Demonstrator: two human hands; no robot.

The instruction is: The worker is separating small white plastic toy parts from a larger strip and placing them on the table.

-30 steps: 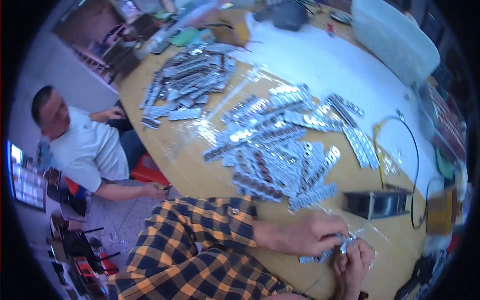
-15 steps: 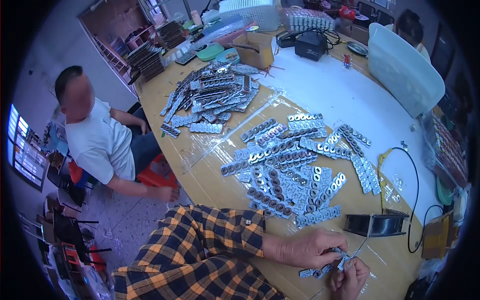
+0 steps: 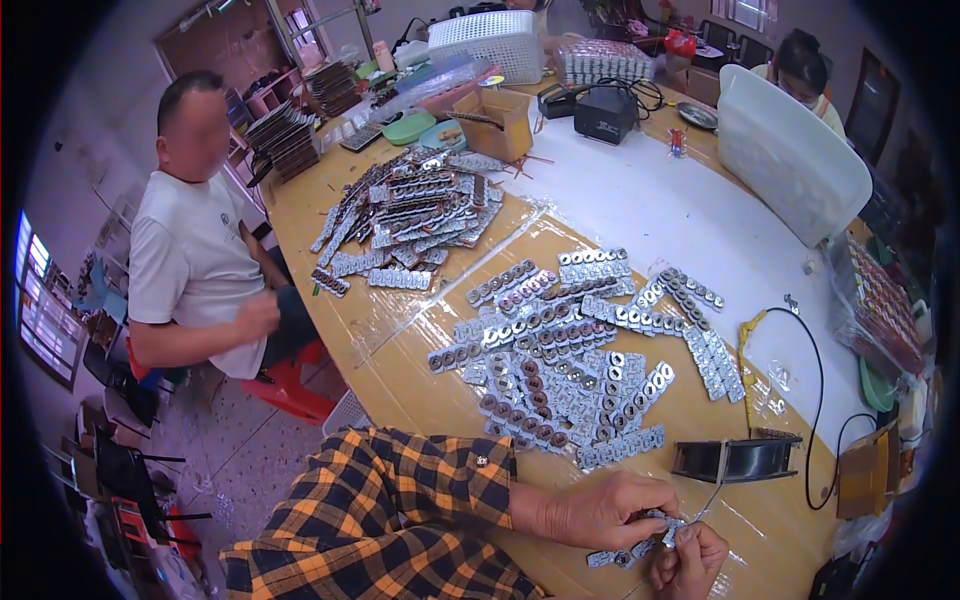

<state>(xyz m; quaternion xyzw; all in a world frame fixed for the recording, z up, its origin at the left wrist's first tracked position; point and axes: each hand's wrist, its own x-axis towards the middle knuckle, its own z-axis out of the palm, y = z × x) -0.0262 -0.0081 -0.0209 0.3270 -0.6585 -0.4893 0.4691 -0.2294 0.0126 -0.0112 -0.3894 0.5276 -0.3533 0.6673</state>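
Observation:
At the near edge of the table, my left hand (image 3: 612,508) pinches the far side of a short grey strip of small linked boards (image 3: 672,531). My right hand (image 3: 690,560) grips the same strip from the right, thumb and fingertips pressed together. A thin grey wire (image 3: 712,497) runs from a black spool (image 3: 738,460) down to the fingertips; whether a hand holds it is hidden. Beneath my hands lies another strip piece (image 3: 608,558). Just beyond, a loose heap of similar strips with round metal rings (image 3: 560,350) spreads over the table.
A second, taller strip pile (image 3: 425,215) stands farther left. Behind it are a cardboard box (image 3: 492,125), a black power unit (image 3: 605,120) and a white basket (image 3: 485,45). A translucent tub (image 3: 790,150) leans at right, near a black cable (image 3: 825,400). A seated co-worker (image 3: 205,250) is at left.
The whole view has shifted slightly. My hands remain together on the strip, with little visible movement. The co-worker at left has raised a forearm and sits more upright.

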